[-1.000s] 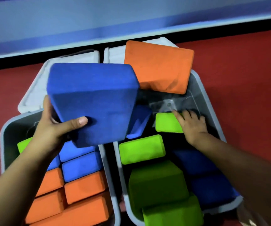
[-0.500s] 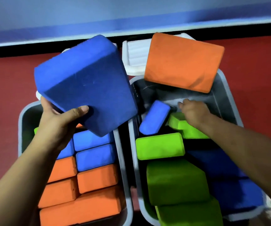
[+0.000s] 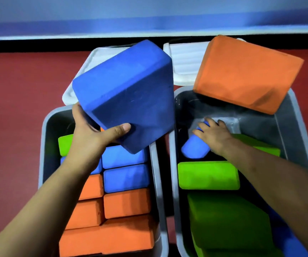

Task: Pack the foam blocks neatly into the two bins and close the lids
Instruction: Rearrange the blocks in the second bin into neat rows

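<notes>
**Two Hands, Two Blocks, and Not Much Room**

My left hand [image 3: 92, 140] grips the big blue block [image 3: 129, 93] by its lower corner, thumb on the front and fingers behind. I hold it tilted in the air over the far end of the left bin [image 3: 44, 145], in the middle of the frame. My right hand [image 3: 214, 134] is curled round the small blue block [image 3: 195, 147] down in the right bin [image 3: 297, 115], right of the middle.

What could go wrong? I only have the big blue block by one corner. It is wide, so I think it could twist and slip out of my hand. It might fall on the neat rows of orange and blue blocks under it and knock them crooked.

The big orange block [image 3: 247, 73] leans on the far rim of the right bin, in the upper right. If I bump it, I think it could slide in on my hand or tip out onto the red floor [image 3: 16, 108].

The white lids [image 3: 184, 62] lie behind the bins at the top. If the blocks stick up too high, the lids may not close.

I cannot see any words, names or labels on anything.
</notes>
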`<state>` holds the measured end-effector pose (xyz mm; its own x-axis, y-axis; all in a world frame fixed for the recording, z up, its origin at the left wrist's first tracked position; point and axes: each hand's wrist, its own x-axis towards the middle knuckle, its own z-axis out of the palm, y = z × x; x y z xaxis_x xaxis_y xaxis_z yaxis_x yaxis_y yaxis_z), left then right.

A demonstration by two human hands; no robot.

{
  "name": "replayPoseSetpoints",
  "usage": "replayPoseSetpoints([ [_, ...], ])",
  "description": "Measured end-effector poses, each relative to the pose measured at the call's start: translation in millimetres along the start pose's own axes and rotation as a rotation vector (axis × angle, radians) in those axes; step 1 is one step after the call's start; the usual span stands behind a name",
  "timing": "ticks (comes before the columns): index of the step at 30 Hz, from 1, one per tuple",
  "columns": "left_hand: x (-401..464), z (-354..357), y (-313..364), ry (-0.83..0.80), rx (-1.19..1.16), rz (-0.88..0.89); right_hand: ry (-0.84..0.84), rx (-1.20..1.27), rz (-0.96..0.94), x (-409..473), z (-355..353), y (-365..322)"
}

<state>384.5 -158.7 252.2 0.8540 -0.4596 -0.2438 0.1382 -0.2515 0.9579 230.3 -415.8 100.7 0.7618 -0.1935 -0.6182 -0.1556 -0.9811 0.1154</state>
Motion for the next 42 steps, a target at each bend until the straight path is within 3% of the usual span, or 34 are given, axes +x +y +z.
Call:
replayPoseSetpoints([
  [6,-2,17,2,0.032,0.018,-0.025,0.028,0.016,0.017,-23,-1,14],
  [14,5,23,8,0.027,-0.077,-0.027,0.037,0.264,0.092,-27,0,26],
  [19,0,34,3,0.030,-0.117,0.003,0.218,0.082,0.078,-45,9,23],
  [25,-3,36,-5,0.041,-0.131,-0.035,0.468,0.182,0.115,-65,29,29],
  [30,-6,36,-5,0.065,-0.074,-0.054,0.774,0.449,0.207,-91,-7,41],
  [35,-10,38,11,0.061,-0.069,-0.099,0.777,0.910,0.376,-156,-47,74],
  [40,-14,40,35,0.019,-0.042,-0.113,0.789,1.129,0.546,-238,-56,124],
  [42,-14,36,45,-0.022,-0.072,-0.106,0.759,1.359,0.569,-270,-53,135],
])
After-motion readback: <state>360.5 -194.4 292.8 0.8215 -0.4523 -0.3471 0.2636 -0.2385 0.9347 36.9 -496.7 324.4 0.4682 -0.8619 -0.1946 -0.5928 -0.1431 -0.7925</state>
